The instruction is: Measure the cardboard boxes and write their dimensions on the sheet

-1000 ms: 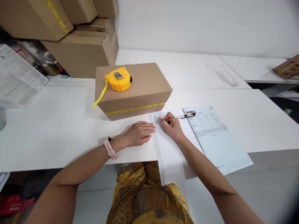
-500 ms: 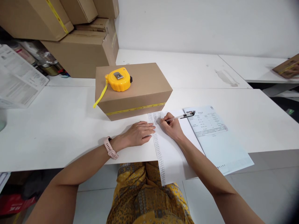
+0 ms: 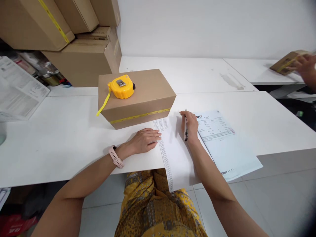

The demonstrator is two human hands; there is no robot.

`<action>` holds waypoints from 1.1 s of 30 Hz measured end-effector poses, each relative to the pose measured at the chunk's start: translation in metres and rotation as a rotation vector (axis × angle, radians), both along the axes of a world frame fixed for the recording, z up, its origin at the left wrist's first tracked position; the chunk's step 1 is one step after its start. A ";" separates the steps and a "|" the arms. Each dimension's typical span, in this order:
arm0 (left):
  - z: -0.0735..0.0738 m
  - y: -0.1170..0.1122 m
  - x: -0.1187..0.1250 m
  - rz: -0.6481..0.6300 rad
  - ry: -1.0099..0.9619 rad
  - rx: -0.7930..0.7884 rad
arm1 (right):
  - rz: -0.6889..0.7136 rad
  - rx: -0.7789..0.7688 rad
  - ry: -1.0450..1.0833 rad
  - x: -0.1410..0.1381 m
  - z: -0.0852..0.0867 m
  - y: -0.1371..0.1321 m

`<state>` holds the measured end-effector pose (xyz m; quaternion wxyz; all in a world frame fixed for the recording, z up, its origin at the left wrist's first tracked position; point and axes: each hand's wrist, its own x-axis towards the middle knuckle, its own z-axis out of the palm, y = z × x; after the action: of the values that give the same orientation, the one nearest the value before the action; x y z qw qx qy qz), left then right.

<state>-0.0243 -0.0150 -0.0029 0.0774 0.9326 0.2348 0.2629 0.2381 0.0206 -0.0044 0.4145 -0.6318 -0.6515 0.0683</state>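
My right hand (image 3: 191,125) holds a pen (image 3: 185,130) above the right part of a white sheet of paper (image 3: 179,154), its tip pointing away from me. Small writing runs in columns along the sheet's left edge and top. My left hand (image 3: 146,141) lies flat with fingers stretched out, fingertips on the left edge of the sheet. Beyond the hands stands a cardboard box (image 3: 145,89) with a yellow printed band on its side. On top of it rests a yellow tape measure (image 3: 122,87) with a wrist strap. A pale blue printed form (image 3: 228,151) lies right of the sheet.
Several cardboard boxes (image 3: 81,56) are stacked at the back left. A printed paper sheet (image 3: 21,87) leans at the far left. On another table at the right, a co-worker's hand (image 3: 306,67) touches a small box (image 3: 287,64). The white table (image 3: 74,141) ends just before my lap.
My right hand has moved right, off the written columns, and the pen has turned from slanting right to pointing forward. A co-worker's hand has come into view. My left hand stays put.
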 end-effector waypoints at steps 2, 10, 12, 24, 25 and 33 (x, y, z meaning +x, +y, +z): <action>0.000 0.001 0.000 0.003 -0.017 0.006 | 0.014 -0.057 -0.178 0.006 -0.002 0.001; 0.017 -0.005 0.006 0.067 -0.187 0.225 | -0.054 -0.226 -0.396 0.001 0.000 0.000; 0.036 -0.006 0.002 0.194 -0.287 0.357 | -0.067 -0.228 -0.388 0.000 0.000 0.000; 0.146 0.050 -0.037 1.030 -0.383 -0.108 | -0.074 -0.114 -0.272 0.002 -0.011 0.005; 0.148 0.052 -0.037 1.020 -0.425 -0.159 | -0.092 -0.051 -0.214 0.002 -0.008 0.005; 0.174 0.009 -0.004 0.506 -1.064 -0.820 | 0.198 0.129 0.583 -0.034 0.098 -0.029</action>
<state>-0.0282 -0.0063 0.1708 0.4624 0.4908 0.4540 0.5824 0.2042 -0.0083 0.0933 0.6143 -0.4915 -0.5665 0.2452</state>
